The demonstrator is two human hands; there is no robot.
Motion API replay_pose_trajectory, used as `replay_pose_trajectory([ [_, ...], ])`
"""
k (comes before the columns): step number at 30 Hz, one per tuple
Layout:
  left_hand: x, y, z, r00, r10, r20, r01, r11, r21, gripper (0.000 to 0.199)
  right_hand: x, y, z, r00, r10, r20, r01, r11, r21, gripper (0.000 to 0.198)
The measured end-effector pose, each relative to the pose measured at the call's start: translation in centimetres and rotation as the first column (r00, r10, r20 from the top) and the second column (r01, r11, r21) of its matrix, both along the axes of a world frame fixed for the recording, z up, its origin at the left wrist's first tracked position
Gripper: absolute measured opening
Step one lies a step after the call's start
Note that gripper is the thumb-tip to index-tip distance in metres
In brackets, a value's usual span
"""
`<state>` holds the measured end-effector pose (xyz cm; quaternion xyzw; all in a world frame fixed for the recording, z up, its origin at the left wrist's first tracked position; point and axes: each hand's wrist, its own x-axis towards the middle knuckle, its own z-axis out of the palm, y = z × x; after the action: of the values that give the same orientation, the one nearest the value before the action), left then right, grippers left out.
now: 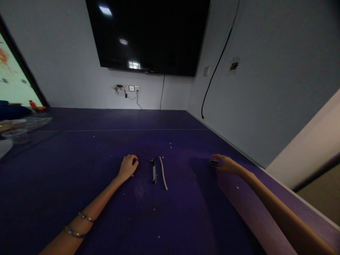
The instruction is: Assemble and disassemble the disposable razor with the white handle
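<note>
A razor (154, 174) with a grey-and-black handle lies on the purple tabletop (170, 216), its head pointing away from me. Just to its right, roughly parallel, lies a thin pale toothbrush (163, 174). My left hand (128, 167) rests on the surface left of the razor, its fingers curled in. Something small, dark and reddish shows at those fingertips, too small to name. Over on the right, my right hand (225, 163) has its fingers closed on a small dark object (214, 163) at the tabletop; its kind is not clear.
A large black television (154, 39) hangs on the far wall above several sockets (131, 88). Down the right wall runs a black cable (216, 67). Clear plastic wrapping (29, 125) and a dark blue item (13, 111) lie at the far left. Small white specks dot the tabletop.
</note>
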<state>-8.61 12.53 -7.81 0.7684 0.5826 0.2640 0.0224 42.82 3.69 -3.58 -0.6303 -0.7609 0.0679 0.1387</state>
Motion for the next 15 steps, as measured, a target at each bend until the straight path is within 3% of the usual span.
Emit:
replay_pose_trajectory([
  [8,0.2,-0.5,0.1,1.0,-0.005,-0.009,0.006,1.0,0.016,0.015,-11.2,2.3,0.8,0.935,0.251,-0.249,-0.249,0.968,0.041,0.063],
  [15,0.4,-0.8,0.0,1.0,-0.014,-0.013,0.015,0.997,0.072,0.012,-19.0,3.1,0.5,0.861,0.442,-0.253,-0.442,0.895,0.06,0.065],
])
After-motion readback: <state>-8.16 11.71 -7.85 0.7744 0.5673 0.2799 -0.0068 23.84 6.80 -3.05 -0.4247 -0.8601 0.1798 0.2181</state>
